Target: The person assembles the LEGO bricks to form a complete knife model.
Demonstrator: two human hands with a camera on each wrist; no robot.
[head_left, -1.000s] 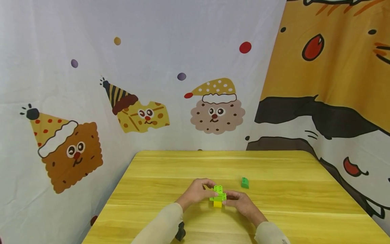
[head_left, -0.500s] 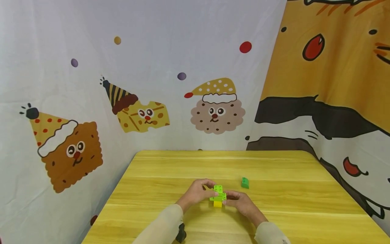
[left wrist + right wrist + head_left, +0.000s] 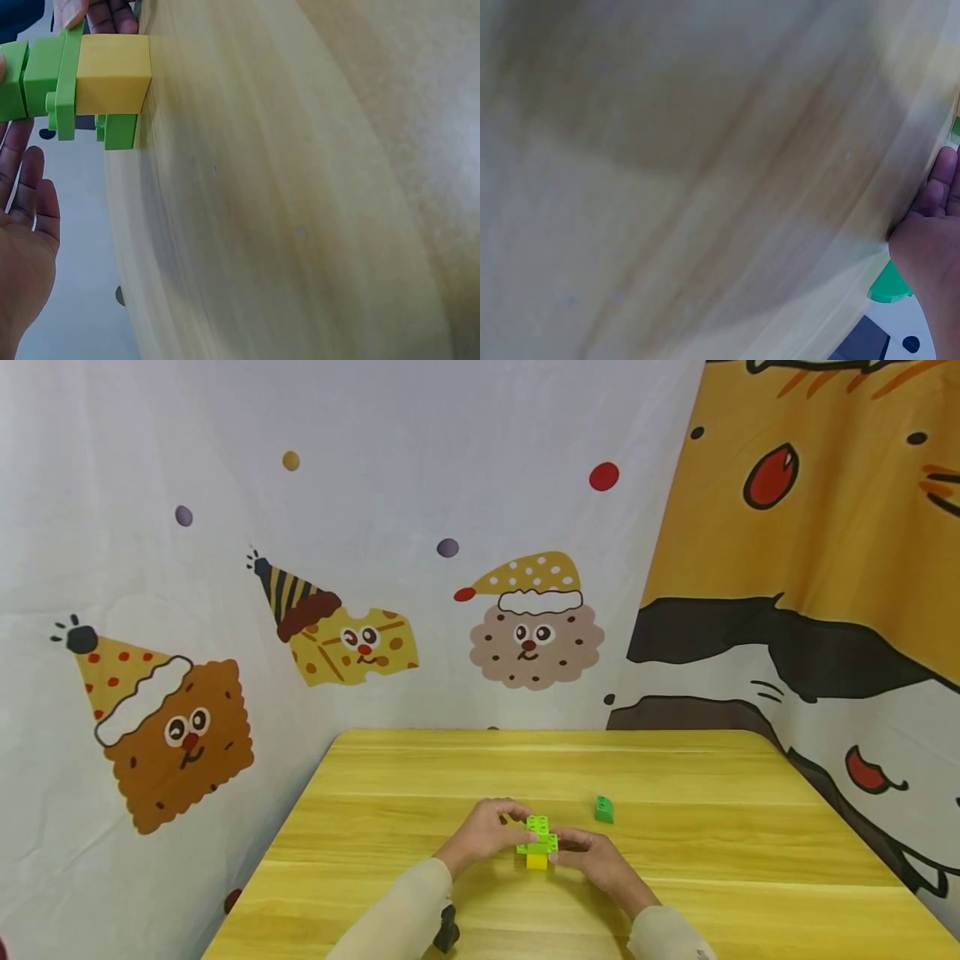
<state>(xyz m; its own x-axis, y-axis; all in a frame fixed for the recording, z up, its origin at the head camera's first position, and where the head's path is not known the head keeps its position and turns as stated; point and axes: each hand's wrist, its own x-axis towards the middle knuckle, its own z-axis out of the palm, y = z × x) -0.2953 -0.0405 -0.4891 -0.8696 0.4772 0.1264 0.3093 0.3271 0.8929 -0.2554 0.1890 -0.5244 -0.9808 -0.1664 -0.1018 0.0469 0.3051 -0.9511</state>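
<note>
A small stack of toy building bricks stands upright on the wooden table (image 3: 420, 760). Its base is a yellow brick (image 3: 536, 862); above that come a wider light-green plate (image 3: 67, 84) and light-green bricks (image 3: 43, 75) with studs on top. From the left, my left hand (image 3: 487, 833) pinches the upper green part between thumb and fingers. My right hand (image 3: 597, 858) pinches the right end of the green plate. In the right wrist view, only a sliver of the stack shows at the edge, beyond the right hand (image 3: 934, 225).
A loose darker-green brick with a curved side (image 3: 603, 810) lies behind and right of the stack. Past the table's far edge hangs a cloth (image 3: 375, 527) printed with cartoon figures. A black strap piece (image 3: 446, 930) sits at the left sleeve.
</note>
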